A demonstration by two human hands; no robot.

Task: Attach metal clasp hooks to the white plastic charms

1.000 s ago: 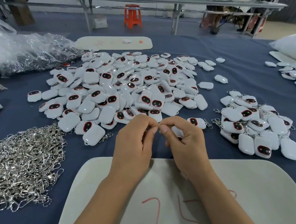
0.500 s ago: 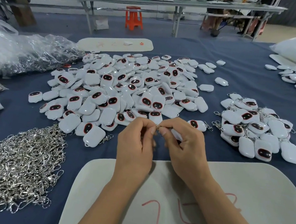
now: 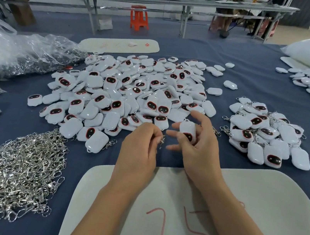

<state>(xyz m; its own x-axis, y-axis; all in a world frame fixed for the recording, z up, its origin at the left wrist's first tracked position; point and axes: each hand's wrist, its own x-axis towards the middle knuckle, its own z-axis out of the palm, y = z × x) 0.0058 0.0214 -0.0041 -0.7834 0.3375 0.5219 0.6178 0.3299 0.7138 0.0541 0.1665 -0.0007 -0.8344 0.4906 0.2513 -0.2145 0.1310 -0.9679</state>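
White charm [image 3: 188,131] held in right hand [image 3: 198,150], fingers half spread, left hand [image 3: 141,147] pinching clasp hook [image 3: 162,140]

Left hand [image 3: 139,147] bare; right hand [image 3: 197,150] bare; both forearms unsleeved; no rings, watch.

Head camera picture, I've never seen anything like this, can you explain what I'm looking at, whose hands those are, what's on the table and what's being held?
There is no machine here. One camera worn on a person's head looks forward and down at their own two bare hands.

The left hand pinches a small metal clasp hook. The right hand holds one white plastic charm with a dark face.

On the blue cloth lie a big pile of charms, a smaller pile with hooks already on, and a heap of loose silver hooks. Nearest the person is a white board with red writing.
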